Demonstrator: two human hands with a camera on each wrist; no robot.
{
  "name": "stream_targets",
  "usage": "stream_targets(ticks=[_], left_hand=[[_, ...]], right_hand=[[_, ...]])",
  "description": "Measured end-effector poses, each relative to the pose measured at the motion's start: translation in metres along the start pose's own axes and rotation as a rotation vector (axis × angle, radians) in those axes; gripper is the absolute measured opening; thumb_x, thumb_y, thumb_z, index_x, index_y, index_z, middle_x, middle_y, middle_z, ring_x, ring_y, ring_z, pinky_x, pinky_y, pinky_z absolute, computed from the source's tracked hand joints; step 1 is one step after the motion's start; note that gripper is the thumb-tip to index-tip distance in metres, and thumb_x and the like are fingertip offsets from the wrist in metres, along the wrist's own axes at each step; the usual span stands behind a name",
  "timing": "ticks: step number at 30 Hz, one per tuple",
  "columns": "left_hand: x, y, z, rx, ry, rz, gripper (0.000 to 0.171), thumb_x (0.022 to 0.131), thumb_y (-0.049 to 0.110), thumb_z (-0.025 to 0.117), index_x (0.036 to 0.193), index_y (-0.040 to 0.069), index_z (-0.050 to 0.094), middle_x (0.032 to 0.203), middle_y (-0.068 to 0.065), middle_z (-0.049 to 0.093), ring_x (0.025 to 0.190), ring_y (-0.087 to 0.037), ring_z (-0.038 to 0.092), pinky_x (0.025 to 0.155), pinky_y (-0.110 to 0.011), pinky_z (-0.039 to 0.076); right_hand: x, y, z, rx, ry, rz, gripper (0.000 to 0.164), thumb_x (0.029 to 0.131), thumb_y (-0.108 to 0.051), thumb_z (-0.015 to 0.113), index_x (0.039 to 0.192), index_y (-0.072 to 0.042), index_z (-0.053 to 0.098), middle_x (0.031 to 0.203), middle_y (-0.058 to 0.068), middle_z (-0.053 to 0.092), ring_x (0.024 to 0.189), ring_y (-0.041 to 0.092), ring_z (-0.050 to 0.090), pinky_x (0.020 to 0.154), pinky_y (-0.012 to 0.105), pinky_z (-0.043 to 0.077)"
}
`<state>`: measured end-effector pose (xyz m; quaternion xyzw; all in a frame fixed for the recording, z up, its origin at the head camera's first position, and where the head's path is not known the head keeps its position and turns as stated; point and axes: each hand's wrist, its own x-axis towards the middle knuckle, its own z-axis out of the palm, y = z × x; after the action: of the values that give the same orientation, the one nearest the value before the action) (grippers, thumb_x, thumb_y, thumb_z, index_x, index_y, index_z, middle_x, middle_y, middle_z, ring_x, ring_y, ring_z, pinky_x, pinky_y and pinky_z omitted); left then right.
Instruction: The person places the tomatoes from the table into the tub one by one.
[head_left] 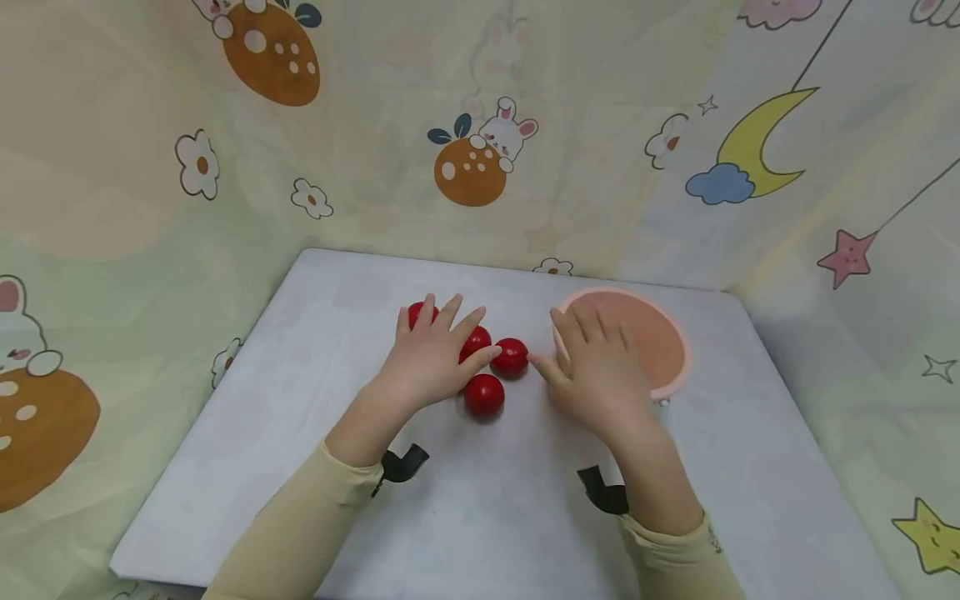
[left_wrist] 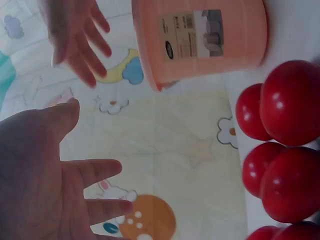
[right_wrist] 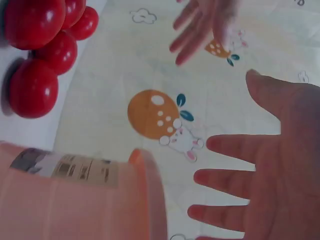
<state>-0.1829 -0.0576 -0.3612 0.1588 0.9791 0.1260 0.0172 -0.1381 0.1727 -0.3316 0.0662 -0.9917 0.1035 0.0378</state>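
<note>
My left hand hovers over a cluster of glossy red balls, fingers spread and holding nothing. It partly hides some of them in the head view. Its spread fingers stand well above the balls in the left wrist view. To the right, my right hand is held over the near left side of a pink bucket, covering part of its rim. The right wrist view shows that hand with straight, parted fingers, apart from the bucket and gripping nothing.
Beneath everything is a white tabletop with rounded corners. A cartoon-printed cloth hangs behind and around it. The bucket's side bears a printed label. Black straps hang at both wrists.
</note>
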Motion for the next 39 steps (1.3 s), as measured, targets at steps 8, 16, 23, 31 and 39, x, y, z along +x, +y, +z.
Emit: stream_targets(ticks=[8, 16, 23, 31, 39], left_hand=[[0.001, -0.067, 0.028, -0.23, -0.03, -0.088, 0.078, 0.092, 0.06, 0.056, 0.156, 0.022, 0.031, 0.159, -0.012, 0.031, 0.145, -0.035, 0.034, 0.109, -0.06, 0.04], [-0.001, -0.118, 0.058, -0.406, -0.149, -0.201, 0.085, 0.087, 0.063, 0.061, 0.156, 0.024, 0.029, 0.151, -0.018, 0.036, 0.129, -0.036, 0.048, 0.103, -0.059, 0.046], [-0.002, -0.128, 0.084, -0.504, -0.151, -0.196, 0.085, 0.083, 0.063, 0.068, 0.154, 0.032, 0.033, 0.14, -0.012, 0.048, 0.117, -0.029, 0.052, 0.091, -0.046, 0.052], [0.0, -0.133, 0.099, -0.592, -0.118, -0.245, 0.075, 0.086, 0.051, 0.071, 0.151, 0.041, 0.035, 0.112, -0.008, 0.06, 0.078, -0.02, 0.062, 0.066, -0.029, 0.051], [0.0, -0.133, 0.101, -0.603, -0.093, -0.263, 0.069, 0.086, 0.05, 0.072, 0.147, 0.044, 0.039, 0.096, -0.007, 0.065, 0.075, -0.019, 0.063, 0.067, -0.03, 0.05]], right_hand=[[-0.015, 0.078, -0.007, 0.345, 0.328, 0.21, 0.047, 0.102, -0.038, 0.045, 0.14, -0.012, 0.054, 0.114, 0.016, 0.057, 0.102, 0.032, 0.054, 0.081, 0.047, 0.046], [-0.021, 0.153, 0.012, 0.679, 0.282, 0.529, 0.052, 0.103, -0.044, 0.038, 0.154, -0.041, 0.028, 0.164, 0.001, 0.024, 0.148, 0.034, 0.029, 0.111, 0.065, 0.033], [-0.017, 0.173, 0.039, 0.996, 0.133, 0.495, 0.052, 0.102, -0.057, 0.034, 0.152, -0.05, 0.021, 0.165, -0.014, 0.016, 0.153, 0.026, 0.02, 0.12, 0.062, 0.016], [-0.011, 0.173, 0.055, 1.277, 0.168, 0.355, 0.053, 0.104, -0.046, 0.041, 0.154, -0.043, 0.023, 0.166, -0.013, 0.012, 0.153, 0.012, 0.017, 0.123, 0.028, 0.02], [-0.007, 0.169, 0.061, 1.31, 0.166, 0.353, 0.05, 0.106, -0.045, 0.035, 0.154, -0.045, 0.02, 0.165, -0.016, 0.011, 0.152, 0.013, 0.021, 0.114, 0.016, 0.033]])
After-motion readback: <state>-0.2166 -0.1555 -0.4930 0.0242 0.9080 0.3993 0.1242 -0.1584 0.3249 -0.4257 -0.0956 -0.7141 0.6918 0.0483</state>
